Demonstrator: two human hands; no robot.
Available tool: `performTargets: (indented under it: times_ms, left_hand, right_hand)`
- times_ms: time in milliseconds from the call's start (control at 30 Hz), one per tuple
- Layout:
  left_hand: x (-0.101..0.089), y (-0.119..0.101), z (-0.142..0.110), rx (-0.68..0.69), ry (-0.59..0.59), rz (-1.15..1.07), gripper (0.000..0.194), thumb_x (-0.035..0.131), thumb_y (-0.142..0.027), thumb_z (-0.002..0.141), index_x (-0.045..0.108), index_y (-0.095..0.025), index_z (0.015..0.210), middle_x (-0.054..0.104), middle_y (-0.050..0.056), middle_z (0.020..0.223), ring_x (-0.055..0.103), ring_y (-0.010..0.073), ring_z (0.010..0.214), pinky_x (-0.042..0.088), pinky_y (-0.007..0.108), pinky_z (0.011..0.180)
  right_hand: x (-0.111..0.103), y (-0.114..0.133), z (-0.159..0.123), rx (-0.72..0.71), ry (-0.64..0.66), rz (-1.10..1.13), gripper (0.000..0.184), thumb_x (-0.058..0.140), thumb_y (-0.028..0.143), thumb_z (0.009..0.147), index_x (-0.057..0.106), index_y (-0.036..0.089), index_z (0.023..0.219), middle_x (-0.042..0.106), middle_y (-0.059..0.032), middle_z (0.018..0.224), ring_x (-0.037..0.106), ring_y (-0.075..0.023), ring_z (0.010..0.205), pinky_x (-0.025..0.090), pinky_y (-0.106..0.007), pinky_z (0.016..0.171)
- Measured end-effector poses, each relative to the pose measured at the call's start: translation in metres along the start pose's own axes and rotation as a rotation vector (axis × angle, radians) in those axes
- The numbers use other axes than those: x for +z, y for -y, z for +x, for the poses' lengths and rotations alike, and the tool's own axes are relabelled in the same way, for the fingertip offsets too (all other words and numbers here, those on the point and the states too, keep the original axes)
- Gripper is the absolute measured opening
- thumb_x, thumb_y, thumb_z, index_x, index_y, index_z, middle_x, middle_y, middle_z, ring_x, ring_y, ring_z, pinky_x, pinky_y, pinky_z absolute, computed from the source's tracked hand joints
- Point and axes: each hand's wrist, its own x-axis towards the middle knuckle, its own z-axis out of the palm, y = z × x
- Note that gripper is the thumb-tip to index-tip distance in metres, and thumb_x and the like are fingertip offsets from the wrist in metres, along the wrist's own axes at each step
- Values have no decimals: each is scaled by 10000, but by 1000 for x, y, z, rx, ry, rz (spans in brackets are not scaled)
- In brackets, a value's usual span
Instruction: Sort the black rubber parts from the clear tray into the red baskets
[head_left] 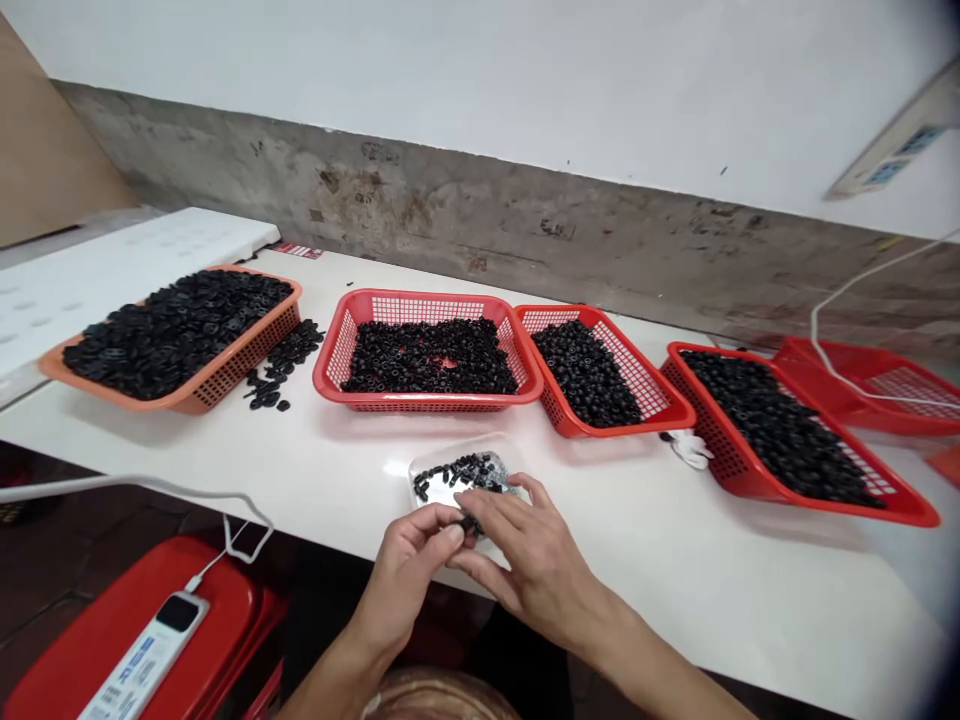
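We keep both hands low over a shallow clear tray (480,440) at the front of the tabletop (675,570). That suits fiddly work, because anything that slips should drop back onto the tray rather than roll away. The tray carries a loose heap of small black rings (461,475). Our left hand (409,580) is narrow, its thumb and fingers pinched round what looks like a small bunch of those rings, though the fingers hide how many. A light fingertip pinch suits parts this small, since a full grip would bury them. Our right hand (529,545) is looser, with its fingers part spread and curved, reaching over the tray's edge toward the left hand. We cannot see it holding anything. Both wrists angle inward, so our forearms come in from either side and meet just at the tray.

Farther along the tabletop stand an orange basket (247,360) and three red baskets (427,405), all heaped with similar black rings. A scatter of loose rings (281,365) lies just beside the orange basket. Down at the lower left, a power strip (142,650) rests on a red stool (127,610).
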Motion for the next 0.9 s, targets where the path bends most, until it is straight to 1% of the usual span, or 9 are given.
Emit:
performTargets:
  times_ms: [100,233,300,400,467,533,667,800,900]
  left_hand:
    - [0,0,1,1,15,9,156,692,-304,854,742,-165,902,690,27,817,588,174,812,456,256,804]
    - [2,0,1,26,17,58,167,666,-295,877,758,-170,938,723,43,893,607,205,904,447,285,900]
    - [1,0,0,3,3,62,195,678,-312,868,765,-177,978,729,45,921,610,215,910,451,295,902]
    - [-4,1,-1,-41,-2,35,239,700,-349,843,771,-176,992,716,44,867,593,207,851,459,293,855]
    - [-8,1,-2,-50,-1,33,265,721,-374,819,777,-171,979,688,37,807,558,193,799,462,284,810]
    - [-9,2,-2,-50,-2,59,285,741,-397,794,782,-171,961,671,33,790,531,187,776,465,278,784]
    - [-8,4,1,-38,-11,158,291,740,-421,791,780,-187,959,699,43,851,577,221,846,478,291,830]
    - [-9,8,5,17,14,317,279,714,-406,821,770,-198,998,724,56,962,609,254,921,471,309,886]
    - [-10,10,6,32,31,390,266,705,-397,829,767,-205,1003,721,46,934,605,243,891,470,294,856]
  right_hand:
    - [-1,3,-2,43,31,160,320,546,277,987,504,189,1293,725,-114,1115,694,-209,991,438,-405,958]
    - [6,9,-4,25,-94,69,275,496,182,999,522,152,1272,735,-124,1080,709,-204,932,435,-408,957]
    - [7,10,-5,38,-102,67,286,507,195,1000,524,143,1280,729,-129,1113,706,-210,948,420,-423,984]
    - [4,10,-4,107,-56,274,310,513,246,1010,536,188,1313,727,-87,1141,694,-177,978,456,-366,950]
    - [1,10,-3,172,-53,442,272,486,253,1024,592,228,1273,756,-38,1035,688,-153,1002,485,-313,908]
    - [1,9,-4,228,-81,519,241,480,254,1026,657,249,1189,763,-18,973,682,-148,1038,495,-294,904]
    - [8,8,-10,174,-185,331,260,494,180,993,639,233,1202,724,-70,1140,678,-173,1026,487,-352,909]
    - [15,7,-19,115,-243,149,344,443,81,950,571,204,1244,719,-93,1137,680,-174,973,464,-387,927]
    - [17,8,-23,132,-253,106,354,435,64,939,571,208,1232,723,-86,1123,684,-169,940,449,-394,947]
